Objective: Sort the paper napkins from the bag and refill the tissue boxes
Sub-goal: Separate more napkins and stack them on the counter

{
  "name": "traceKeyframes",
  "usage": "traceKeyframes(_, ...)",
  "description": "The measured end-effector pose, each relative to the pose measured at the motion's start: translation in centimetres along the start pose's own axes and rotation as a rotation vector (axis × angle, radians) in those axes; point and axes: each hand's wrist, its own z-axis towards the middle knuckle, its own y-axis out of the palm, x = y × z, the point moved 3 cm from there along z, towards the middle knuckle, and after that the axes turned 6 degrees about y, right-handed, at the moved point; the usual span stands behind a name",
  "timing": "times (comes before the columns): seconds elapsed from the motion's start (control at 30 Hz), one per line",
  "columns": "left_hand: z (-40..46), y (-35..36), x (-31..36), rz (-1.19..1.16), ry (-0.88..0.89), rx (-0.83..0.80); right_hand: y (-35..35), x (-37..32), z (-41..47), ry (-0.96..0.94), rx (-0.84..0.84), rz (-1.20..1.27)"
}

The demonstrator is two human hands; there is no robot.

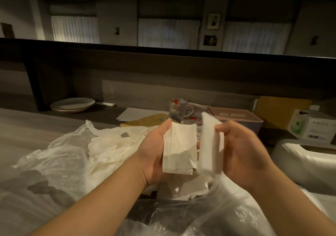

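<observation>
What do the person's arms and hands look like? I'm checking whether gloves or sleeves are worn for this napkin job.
Both the left hand and the right hand are bare, with no gloves. Both forearms are uncovered as far as the frame shows; no sleeves, watch, rings or bracelets are visible.

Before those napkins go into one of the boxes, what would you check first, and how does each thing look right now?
1. Left hand has a firm hold on its napkin stack: ok, thumb on top, stack lying flat in the palm.
2. Right hand holds its folded napkin: ok, pinched upright, though blurred.
3. The two lots are kept apart: ok, a gap shows between them.
4. White tissue box slot is free: cannot tell, only part of it is in view.
5. Pink tissue box is ready to fill: not ok, its lid is on.
6. Plastic bag is out of the way: ok, it lies to the left.
</observation>
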Motion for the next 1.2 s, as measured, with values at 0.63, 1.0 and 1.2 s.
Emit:
traceKeyframes(0.63,-0.4,0.5,-0.7,0.164,-0.091,0.004,0.8,2.5,1.6,-0.125,0.173,-0.340)
traceKeyframes(1.0,-0.7,0.6,0.8,-0.074,0.238,0.254,1.5,2.1,0.9,-0.251,0.276,-0.544)
traceKeyframes(1.2,-0.6,1.1,0.3,-0.037,0.258,0.286,3.3,3.2,-0.1,-0.275,0.132,-0.858)
